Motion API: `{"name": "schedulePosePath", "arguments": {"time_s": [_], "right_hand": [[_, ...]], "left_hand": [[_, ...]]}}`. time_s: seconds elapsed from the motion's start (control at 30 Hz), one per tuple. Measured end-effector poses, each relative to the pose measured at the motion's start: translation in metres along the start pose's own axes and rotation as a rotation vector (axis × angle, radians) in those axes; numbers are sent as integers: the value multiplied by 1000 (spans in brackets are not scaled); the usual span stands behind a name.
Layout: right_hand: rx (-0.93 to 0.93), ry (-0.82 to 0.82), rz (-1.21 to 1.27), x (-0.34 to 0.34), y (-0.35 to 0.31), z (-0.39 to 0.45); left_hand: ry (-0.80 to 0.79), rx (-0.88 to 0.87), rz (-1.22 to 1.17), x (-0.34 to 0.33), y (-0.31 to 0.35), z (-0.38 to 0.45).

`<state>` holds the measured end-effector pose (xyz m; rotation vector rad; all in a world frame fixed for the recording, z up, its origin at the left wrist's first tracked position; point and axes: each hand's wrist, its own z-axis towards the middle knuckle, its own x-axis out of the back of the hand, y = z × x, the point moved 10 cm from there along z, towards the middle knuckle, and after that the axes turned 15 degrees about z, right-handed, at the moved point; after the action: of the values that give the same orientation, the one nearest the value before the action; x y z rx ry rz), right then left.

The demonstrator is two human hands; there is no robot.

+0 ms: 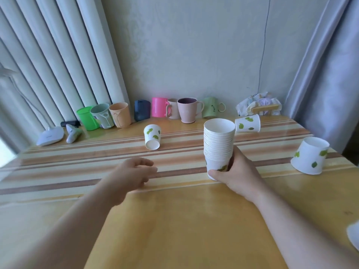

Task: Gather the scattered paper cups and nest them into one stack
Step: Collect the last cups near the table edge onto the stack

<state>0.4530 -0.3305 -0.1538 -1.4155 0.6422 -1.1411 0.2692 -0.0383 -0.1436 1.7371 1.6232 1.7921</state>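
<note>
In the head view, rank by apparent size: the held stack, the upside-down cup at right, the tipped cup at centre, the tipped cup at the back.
1. Stack, tallest by far.
2. Upside-down cup; it sits near the frame edge, so wide-angle stretch may enlarge it.
3. Centre cup and back cup look alike; not ranked.

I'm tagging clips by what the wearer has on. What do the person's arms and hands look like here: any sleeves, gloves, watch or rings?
Both forearms are bare as far as the frame shows, with no sleeve edge in view. The left hand and right hand wear no gloves. No watch, bracelet or ring is visible on either wrist or on the fingers that show. The left hand is slightly blurred, so small details there cannot be ruled out.
</note>
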Motion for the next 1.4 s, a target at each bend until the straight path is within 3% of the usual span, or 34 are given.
{"name": "schedulePosePath", "arguments": {"time_s": [0.07, 0.1, 0.23, 0.3, 0.47, 0.6, 0.67, 0.77, 0.87, 0.93, 1.0, 1.1, 1.23, 1.4], "right_hand": [[13, -17, 6, -2, 0, 0], [19, -19, 12, -4, 0, 0], [36, -22, 24, -6, 3, 1], [47, -18, 24, -5, 5, 2], [49, -13, 54, -2, 8, 3], [39, -25, 57, -4, 8, 3], [36, -21, 49, -4, 6, 3], [34, -11, 53, -3, 4, 1], [38, -15, 54, -3, 3, 0], [44, -18, 52, -3, 3, -1], [50, -19, 50, -3, 2, -1], [55, -21, 50, -2, 2, -1], [47, -28, 58, -1, 4, -1], [54, -51, 80, -5, 3, -1]], "left_hand": [[-73, 39, 50, 18, 8, 7], [-29, 43, 110, 29, 15, 17], [327, 108, 135, 52, 43, 69], [426, 152, 110, 51, 55, 92], [385, 289, 55, 19, 45, 136], [357, 205, 135, 15, 38, 142], [323, 156, -24, 7, 42, 133], [186, 10, -446, -22, 72, 102], [62, -250, -849, -32, 130, 58], [-41, -450, -937, -30, 174, 24], [-97, -592, -846, -33, 207, -6], [-40, -707, -529, -45, 226, -26], [24, -688, -288, -63, 212, -18], [8, -668, -292, -75, 195, -9]]}}
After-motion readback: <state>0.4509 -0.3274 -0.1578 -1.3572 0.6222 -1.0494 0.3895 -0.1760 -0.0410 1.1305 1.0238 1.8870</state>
